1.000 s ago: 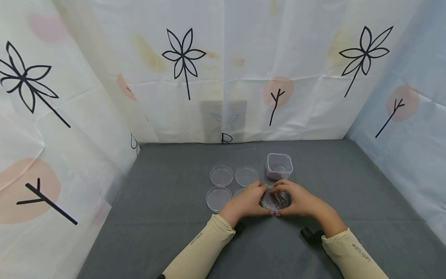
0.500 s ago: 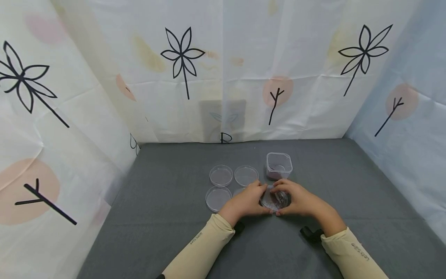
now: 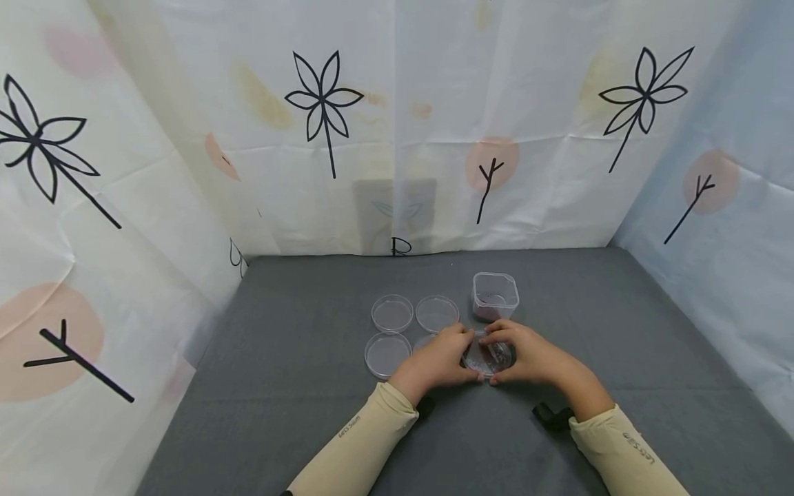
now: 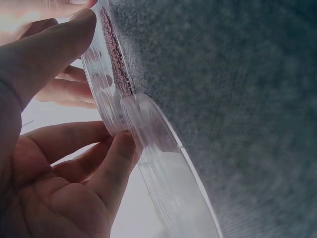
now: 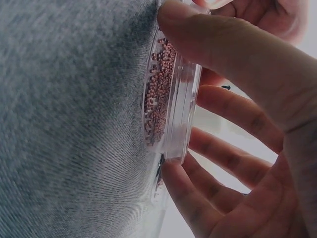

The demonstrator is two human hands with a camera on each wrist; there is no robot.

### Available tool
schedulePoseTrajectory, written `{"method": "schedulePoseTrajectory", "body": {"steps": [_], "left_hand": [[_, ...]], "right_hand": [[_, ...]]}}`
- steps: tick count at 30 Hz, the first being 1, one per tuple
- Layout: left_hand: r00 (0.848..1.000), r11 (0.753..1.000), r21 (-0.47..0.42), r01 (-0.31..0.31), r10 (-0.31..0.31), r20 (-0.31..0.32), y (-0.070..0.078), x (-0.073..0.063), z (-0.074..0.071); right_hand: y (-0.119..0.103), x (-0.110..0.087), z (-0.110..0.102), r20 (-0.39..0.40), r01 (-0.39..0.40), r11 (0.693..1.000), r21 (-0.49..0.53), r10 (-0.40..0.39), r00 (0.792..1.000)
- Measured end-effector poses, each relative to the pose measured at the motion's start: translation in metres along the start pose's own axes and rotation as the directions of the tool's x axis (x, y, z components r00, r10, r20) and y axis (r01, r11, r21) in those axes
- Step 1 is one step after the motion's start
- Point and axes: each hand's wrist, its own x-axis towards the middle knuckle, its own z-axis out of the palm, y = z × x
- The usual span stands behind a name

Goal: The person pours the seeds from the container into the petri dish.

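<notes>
Insp.: clear round dish (image 3: 489, 359) w/ reddish beads (image 5: 159, 96), on grey desk (image 3: 310, 310), gripped by both hands.
Fingers of L hand (image 3: 439, 357) & R hand (image 3: 527, 353) grasp dish at L & R sides resp., thumbs at near edge. Clear sq. container (image 3: 495, 285) w/ reddish contents just beyond, far side. Four other dishes (image 3: 387, 355) to L, one partly hidden by L hand.

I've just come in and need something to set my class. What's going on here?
A person grips a round clear dish between the left hand and the right hand. Small reddish-brown grains show inside it. Other round clear dishes sit on the grey surface to the left, one partly hidden by the left hand. A square clear tub stands just beyond the gripped dish.
</notes>
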Motion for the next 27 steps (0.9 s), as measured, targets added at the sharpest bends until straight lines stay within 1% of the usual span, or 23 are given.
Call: {"method": "schedulePoseTrajectory", "body": {"steps": [3,13,19,27], "left_hand": [[1.0,1.0,-0.012,0.005,-0.005,0.003,-0.0002,-0.0002,0.0006],[1.0,1.0,-0.011,0.0,0.0,0.003,-0.0033,0.0003,0.0031],[1.0,1.0,-0.011,0.001,-0.001,0.007,-0.003,-0.0002,0.0024],[1.0,1.0,-0.01,-0.012,0.012,-0.004,-0.0037,-0.0009,0.0014]], "right_hand": [[-0.0007,0.0001,-0.0004,0.006,-0.002,1.0,0.007,0.002,1.0],[0.0003,0.0012,0.0003,0.014,-0.002,1.0,0.023,0.002,1.0],[0.0029,0.002,0.0009,0.026,-0.017,1.0,0.016,0.017,1.0],[0.0003,0.0036,0.0008,0.024,-0.003,1.0,-0.002,0.003,1.0]]}}
